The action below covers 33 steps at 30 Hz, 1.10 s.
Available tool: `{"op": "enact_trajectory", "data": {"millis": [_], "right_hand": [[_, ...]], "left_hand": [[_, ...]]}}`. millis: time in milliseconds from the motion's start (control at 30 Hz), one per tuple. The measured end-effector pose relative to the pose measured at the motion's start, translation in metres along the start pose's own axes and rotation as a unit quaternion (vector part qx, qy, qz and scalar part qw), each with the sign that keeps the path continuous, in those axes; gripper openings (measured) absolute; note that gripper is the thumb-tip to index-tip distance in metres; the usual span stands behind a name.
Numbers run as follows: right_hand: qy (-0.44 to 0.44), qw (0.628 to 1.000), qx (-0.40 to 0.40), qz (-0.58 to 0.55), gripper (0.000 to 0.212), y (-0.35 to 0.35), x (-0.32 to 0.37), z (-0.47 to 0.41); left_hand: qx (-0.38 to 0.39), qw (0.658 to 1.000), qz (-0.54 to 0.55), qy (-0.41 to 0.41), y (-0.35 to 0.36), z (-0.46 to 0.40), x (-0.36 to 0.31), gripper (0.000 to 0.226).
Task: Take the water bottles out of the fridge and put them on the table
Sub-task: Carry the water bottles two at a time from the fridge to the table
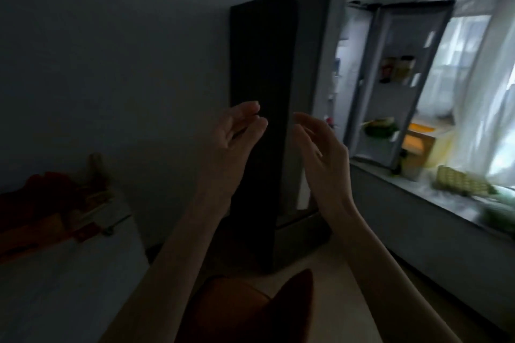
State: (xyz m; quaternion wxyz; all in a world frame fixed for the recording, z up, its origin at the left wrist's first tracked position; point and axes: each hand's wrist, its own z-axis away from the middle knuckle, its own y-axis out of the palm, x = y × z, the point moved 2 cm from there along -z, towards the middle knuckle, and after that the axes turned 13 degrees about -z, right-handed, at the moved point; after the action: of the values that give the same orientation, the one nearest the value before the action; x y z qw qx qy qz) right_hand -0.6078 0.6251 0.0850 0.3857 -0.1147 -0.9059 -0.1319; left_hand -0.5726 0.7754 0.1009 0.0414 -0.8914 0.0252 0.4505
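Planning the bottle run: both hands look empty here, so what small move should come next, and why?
Probably reach toward the open fridge. The left hand and right hand are raised, open and hold nothing, and the fridge door stands open. No water bottle can be made out in this blurred view.

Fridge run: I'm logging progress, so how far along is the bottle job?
Done: the fridge door on the right stands open. In hand: nothing; the left hand and right hand are raised, empty, before the dark fridge. Left: no bottle shows on the table, so fetching and placing remain.
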Motion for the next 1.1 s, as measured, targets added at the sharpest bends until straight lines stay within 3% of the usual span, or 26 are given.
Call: {"op": "enact_trajectory", "data": {"millis": [433, 600, 833, 1100], "right_hand": [[-0.04, 0.994, -0.092, 0.054, 0.023, -0.261, -0.001, -0.066], [-0.036, 0.991, -0.109, 0.069, 0.03, -0.339, -0.037, -0.116], [-0.028, 0.99, -0.111, 0.086, 0.028, -0.437, -0.092, -0.211], [-0.056, 0.993, -0.081, 0.065, 0.029, -0.52, -0.179, -0.33]], "left_hand": [[0.072, 0.996, 0.048, 0.02, 0.273, -0.029, 0.003, 0.025], [0.078, 0.995, 0.054, 0.028, 0.368, -0.065, 0.029, 0.032], [0.086, 0.992, 0.092, 0.019, 0.506, -0.137, 0.073, 0.025], [0.068, 0.996, 0.051, 0.017, 0.613, -0.224, 0.132, 0.031]]}}
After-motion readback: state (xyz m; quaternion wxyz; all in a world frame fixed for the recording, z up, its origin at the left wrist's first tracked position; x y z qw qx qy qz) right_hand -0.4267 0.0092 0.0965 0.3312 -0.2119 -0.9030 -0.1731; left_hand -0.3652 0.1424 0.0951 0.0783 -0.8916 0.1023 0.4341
